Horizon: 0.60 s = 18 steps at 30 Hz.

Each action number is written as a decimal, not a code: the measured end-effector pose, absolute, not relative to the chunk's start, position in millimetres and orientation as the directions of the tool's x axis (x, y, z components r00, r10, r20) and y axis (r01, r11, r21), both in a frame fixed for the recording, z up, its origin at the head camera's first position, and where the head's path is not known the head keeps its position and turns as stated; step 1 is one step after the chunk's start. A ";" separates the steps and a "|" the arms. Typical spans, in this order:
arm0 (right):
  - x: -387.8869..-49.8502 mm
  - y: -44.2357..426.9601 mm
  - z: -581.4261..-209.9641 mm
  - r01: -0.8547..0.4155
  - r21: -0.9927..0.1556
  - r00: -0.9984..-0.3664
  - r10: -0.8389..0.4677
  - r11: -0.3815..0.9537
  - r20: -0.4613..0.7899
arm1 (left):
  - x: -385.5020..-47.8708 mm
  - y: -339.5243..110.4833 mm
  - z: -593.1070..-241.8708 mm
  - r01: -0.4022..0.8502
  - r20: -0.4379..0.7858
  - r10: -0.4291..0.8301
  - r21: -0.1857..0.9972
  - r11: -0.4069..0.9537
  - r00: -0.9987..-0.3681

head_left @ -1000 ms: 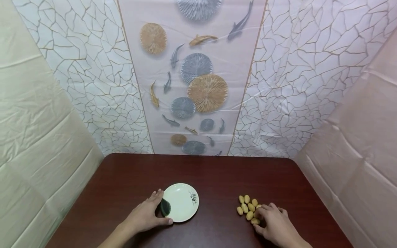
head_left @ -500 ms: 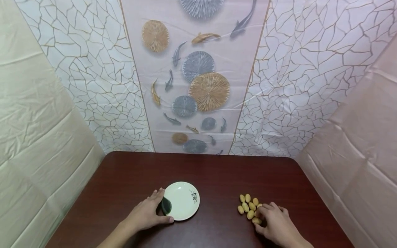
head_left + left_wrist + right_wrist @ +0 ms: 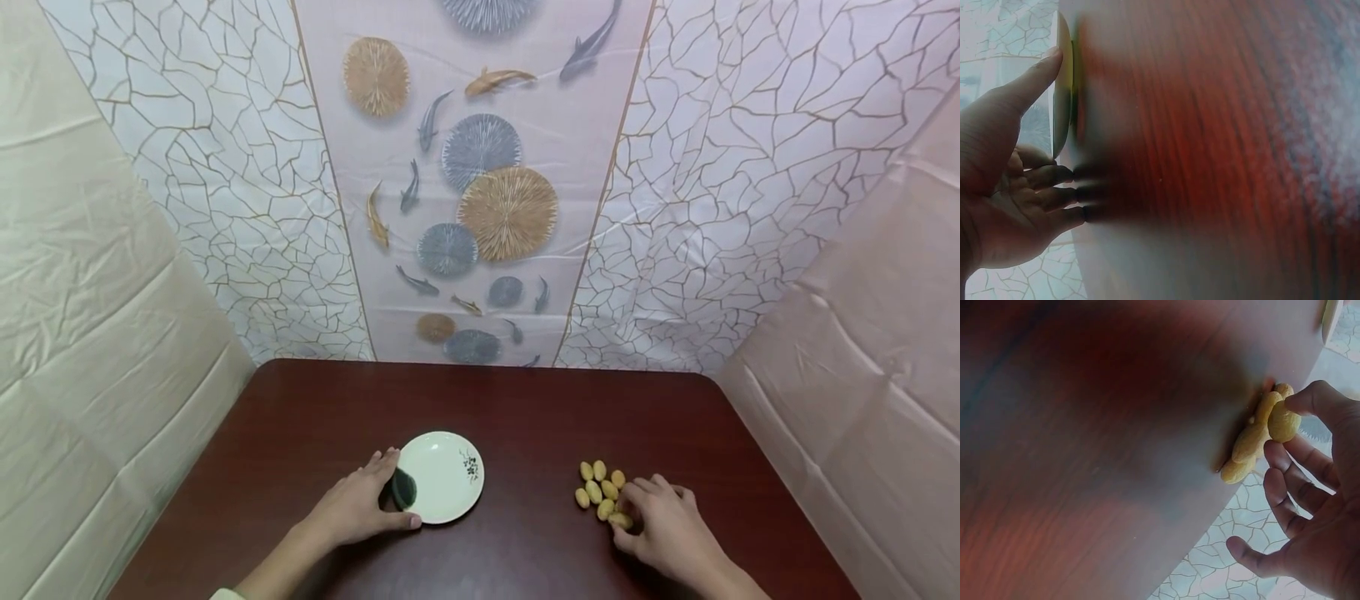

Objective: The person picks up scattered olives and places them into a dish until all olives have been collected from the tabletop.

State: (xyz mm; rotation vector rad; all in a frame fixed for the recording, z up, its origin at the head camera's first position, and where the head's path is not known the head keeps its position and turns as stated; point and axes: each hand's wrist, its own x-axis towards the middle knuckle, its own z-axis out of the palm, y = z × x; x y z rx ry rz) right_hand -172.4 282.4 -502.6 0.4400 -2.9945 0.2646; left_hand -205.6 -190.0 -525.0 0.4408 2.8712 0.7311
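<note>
A round white plate (image 3: 442, 479) with a dark green patch and a small dark flower print lies on the table, left of centre. My left hand (image 3: 356, 504) holds its left side, thumb on the near rim and fingers at the far-left rim. In the left wrist view, the plate (image 3: 1062, 81) shows edge-on between thumb and index finger. Several yellow, oval, wrinkled pieces (image 3: 593, 492), date-like in shape, lie clustered to the right. My right hand (image 3: 663, 529) is at the cluster's right edge. Its thumb and index finger pinch one yellow oval piece (image 3: 1284, 422); the other fingers are loosely bent.
The dark red-brown wooden table (image 3: 517, 408) has rounded far corners. Behind it hangs a patterned cloth (image 3: 480, 208) with fish and round motifs. Pale quilted cloth walls (image 3: 840, 400) close in the sides.
The head view has tilted slightly, so the table and both hands appear a little higher. Both hands keep nearly the same places at the plate and the yellow pieces.
</note>
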 end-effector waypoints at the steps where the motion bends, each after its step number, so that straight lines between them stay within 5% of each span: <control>1: -172.4 282.1 -502.4 -0.302 -0.153 -0.949 -0.281 0.941 0.146 | -205.5 -190.1 -524.8 0.246 -0.067 0.317 0.489 0.837 -0.946; 9: -176.1 276.8 -503.4 -0.388 -0.117 -0.877 -0.328 0.914 0.350 | -204.8 -190.0 -523.9 0.247 -0.068 0.320 0.495 0.833 -0.945; 18: -181.0 260.4 -496.9 -0.444 -0.143 -0.850 -0.365 0.885 0.380 | -205.7 -190.1 -524.0 0.245 -0.072 0.320 0.491 0.836 -0.945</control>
